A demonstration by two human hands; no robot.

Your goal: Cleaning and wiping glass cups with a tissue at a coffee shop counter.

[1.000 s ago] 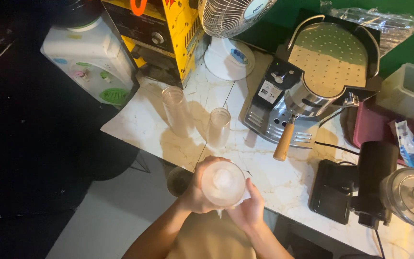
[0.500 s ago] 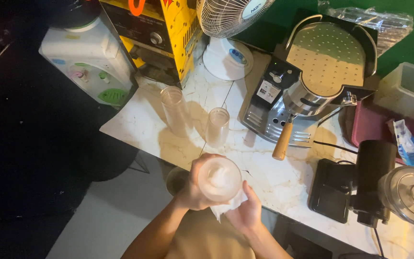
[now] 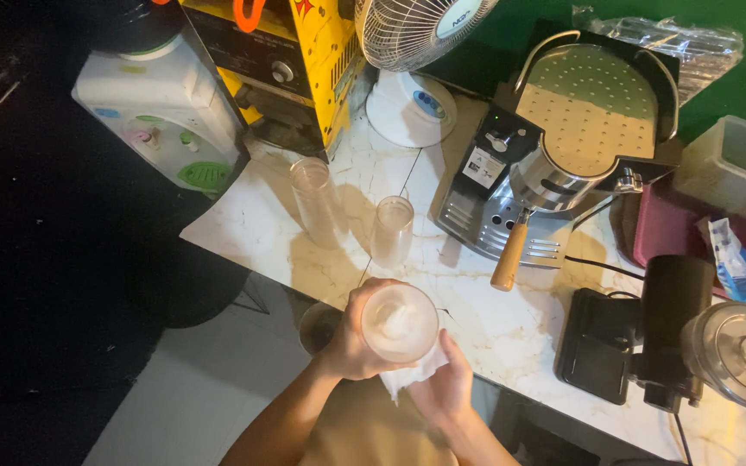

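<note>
The left hand [image 3: 351, 341] is wrapped around a clear glass [image 3: 400, 323], with its fingers curled tight on the side. The glass is held up near the front edge of the marble tabletop [image 3: 485, 324], with its open top toward the camera. The right hand [image 3: 444, 388] is just under the glass and presses a white cloth [image 3: 412, 371] against it, fingers closed on the cloth. Something white shows inside the glass too, but it is hard to tell what. Farther back on the tabletop stand a tall clear cup [image 3: 315, 198] and a shorter clear cup [image 3: 392, 229], near each other but not touching. Behind them are a yellow machine [image 3: 291, 60] and a white fan [image 3: 412, 52]. To the right sits a silver coffee machine [image 3: 554, 164] with a wooden handle [image 3: 509, 257] poking out. A black grinder [image 3: 671, 332] stands at the right edge.
</note>
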